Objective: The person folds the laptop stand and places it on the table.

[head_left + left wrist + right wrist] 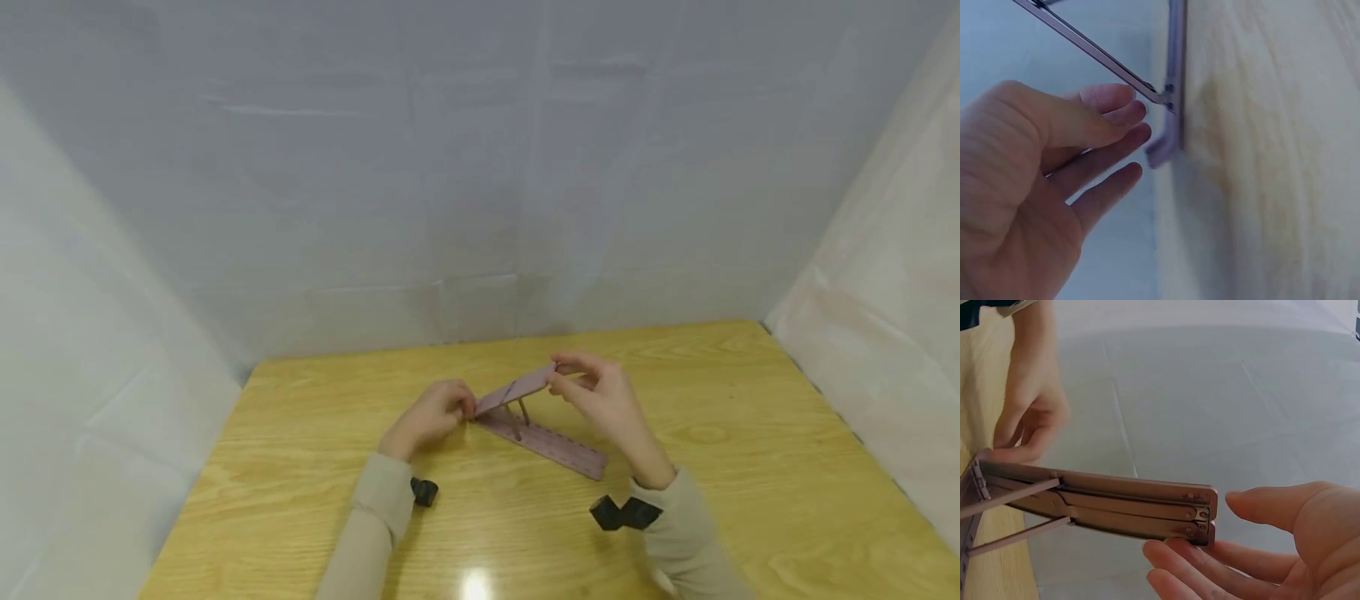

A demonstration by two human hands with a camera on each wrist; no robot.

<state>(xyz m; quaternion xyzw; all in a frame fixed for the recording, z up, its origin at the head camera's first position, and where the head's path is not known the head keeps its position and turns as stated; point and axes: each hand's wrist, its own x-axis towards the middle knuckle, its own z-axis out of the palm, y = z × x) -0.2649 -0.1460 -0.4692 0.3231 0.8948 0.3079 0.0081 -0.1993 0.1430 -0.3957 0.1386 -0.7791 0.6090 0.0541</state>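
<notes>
A mauve metal folding laptop stand (558, 446) stands partly unfolded on the table, its slotted base flat. Two thin legs (515, 422) prop its slanting upper panel (528, 383). At the panel's raised end, my right hand (600, 392) holds it with the thumb at one edge and the fingers at the other. Its underside mechanism (1122, 500) shows in the right wrist view. My left hand (435, 412) is at the hinged end. In the left wrist view, its loosely bent fingertips (1125, 112) are right beside the hinge (1169, 97), with the thumb apart from the panel.
The stand is on a yellow wood-grain table (315, 467). Pale sheeting (360, 183) rises behind the table and on both sides. Black wrist devices (424, 492) sit at the beige sleeves (375, 500).
</notes>
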